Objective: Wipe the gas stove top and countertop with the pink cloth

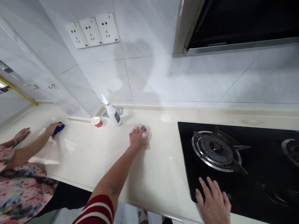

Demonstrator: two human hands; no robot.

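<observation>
My left hand [137, 137], at the end of an arm in a red sleeve with white stripes, is closed over a crumpled pale rag [146, 133] with a darker purplish patch. It presses the rag against the cream countertop [161, 174]; motion blurs the rag's edges. Resting with fingers spread on the front left corner of the black gas hob [254, 183], my right hand [214, 199] holds nothing. Left of the rag, a white spray bottle [113, 113] stands upright near the wall, beside a small red and white tub [96, 122].
At the left, a co-worker in a flowered top [25, 193] presses a blue cloth [58, 128] on the counter, near a pale sheet [50, 152]. A burner with a pan support [216, 147] rises from the hob. A dark range hood [240, 28] overhangs it. Sockets [92, 31] are on the wall.
</observation>
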